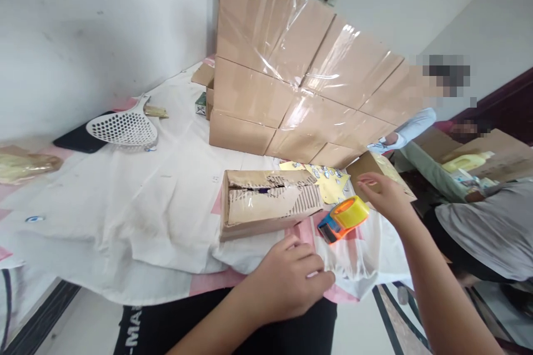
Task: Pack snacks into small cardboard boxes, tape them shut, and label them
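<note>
You face a carton (pixel 258 211) of matt cardboard, its top torn rough to the ridged corrugation. Your tape dispenser (pixel 328 231) looks smooth plastic, its yellow roll (pixel 353 211) glossy. Shiny clear film (pixel 287 8) covers the smooth cardboard stack (pixel 245 134); your sheet (pixel 175 194) is creased, matt cloth, the fly swatter (pixel 125 126) perforated plastic.

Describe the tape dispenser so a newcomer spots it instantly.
Find the tall cardboard partition, then the torn carton before it. Just right of that carton lies the tape dispenser, set apart by its blue and orange body and bright yellow roll.
</note>
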Motion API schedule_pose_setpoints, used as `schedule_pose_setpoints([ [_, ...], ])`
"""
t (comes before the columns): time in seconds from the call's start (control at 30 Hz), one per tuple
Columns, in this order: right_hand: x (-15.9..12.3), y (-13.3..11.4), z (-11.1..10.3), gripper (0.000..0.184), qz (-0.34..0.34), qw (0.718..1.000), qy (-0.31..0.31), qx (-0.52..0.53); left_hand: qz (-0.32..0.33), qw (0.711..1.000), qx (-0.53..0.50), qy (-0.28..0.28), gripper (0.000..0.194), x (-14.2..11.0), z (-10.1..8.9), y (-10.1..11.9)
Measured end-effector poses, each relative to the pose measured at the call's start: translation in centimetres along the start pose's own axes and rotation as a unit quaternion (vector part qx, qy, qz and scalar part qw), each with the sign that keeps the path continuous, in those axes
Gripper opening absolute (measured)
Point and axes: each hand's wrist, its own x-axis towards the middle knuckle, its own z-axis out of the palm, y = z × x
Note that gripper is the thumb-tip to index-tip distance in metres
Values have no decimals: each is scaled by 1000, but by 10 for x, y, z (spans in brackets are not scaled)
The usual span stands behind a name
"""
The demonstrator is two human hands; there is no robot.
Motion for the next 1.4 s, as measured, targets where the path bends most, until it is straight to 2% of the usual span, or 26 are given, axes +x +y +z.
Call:
schedule_pose_setpoints([
  [0.07, 3, -4, 6, 25, 2, 995, -93, -20, -39, 998, -15, -42, 14, 1, 11, -8],
  [0.13, 8, -16, 14, 25, -3, 985, -162, -53, -121, 988, -25, -90, 18, 1, 17, -18],
  [0.23, 20, -38, 32, 26, -15, 974, -216, -63, -230, 958, -17, -168, 25, -4, 10, -31],
  [0.3, 31, -48, 47, 29, -10, 966, -251, -62, -277, 941, 4, -195, 30, -9, -1, -36],
  [0.4, 47, -56, 72, 30, 25, 949, -306, -76, -315, 928, 17, -198, 35, -16, -17, -43],
  [0.57, 69, -65, 103, 31, 72, 918, -376, -108, -278, 938, -29, -202, 32, -25, -24, -53],
  [0.7, 80, -64, 110, 33, 76, 917, -368, -134, -292, 931, -52, -213, 33, -33, -23, -57],
  [0.87, 85, -59, 114, 38, 36, 930, -340, -135, -324, 910, -87, -245, 35, -38, -28, -58],
  [1.1, 78, -61, 130, 35, 48, 942, -301, -141, -326, 912, -86, -235, 37, -40, -28, -56],
  [1.4, 76, -47, 143, 33, 80, 951, -281, -102, -312, 916, -61, -245, 37, -37, -22, -55],
])
